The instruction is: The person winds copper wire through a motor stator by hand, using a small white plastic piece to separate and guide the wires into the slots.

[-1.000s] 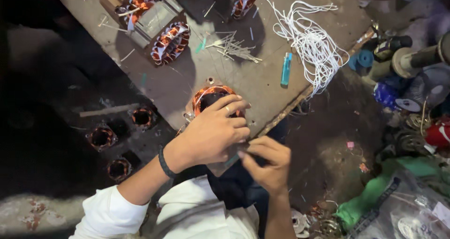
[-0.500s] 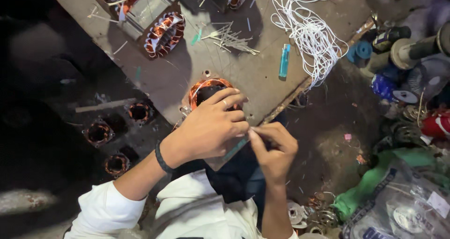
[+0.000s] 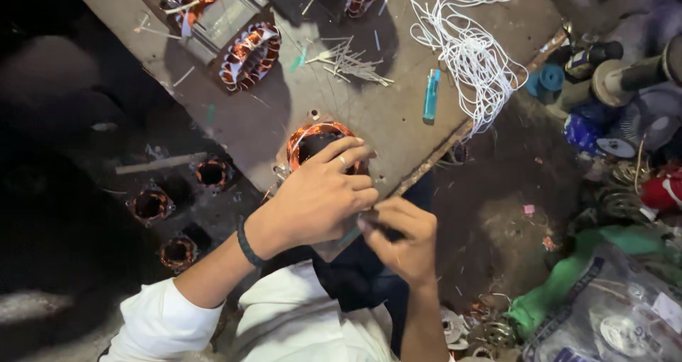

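Note:
My left hand [image 3: 320, 198] lies over a motor stator [image 3: 312, 138] with copper windings that sits at the near edge of a grey board [image 3: 398, 120]. Its fingers curl over the stator's rim, a ring on one finger. My right hand [image 3: 401, 238] is just to the right of it, below the board's edge, fingers pinched on a small dark thing that I cannot identify. The two hands touch at the fingertips.
Two larger wound stators [image 3: 245, 53] stand at the board's far left. A bundle of white cord [image 3: 469, 56], a blue lighter [image 3: 431, 94] and loose slivers [image 3: 352, 63] lie on the board. Several small stators [image 3: 150, 204] sit on the dark floor left; spools and bags clutter the right.
The view has shifted slightly, so the board sits higher in the frame. My right hand has come up against my left hand's fingertips at the stator.

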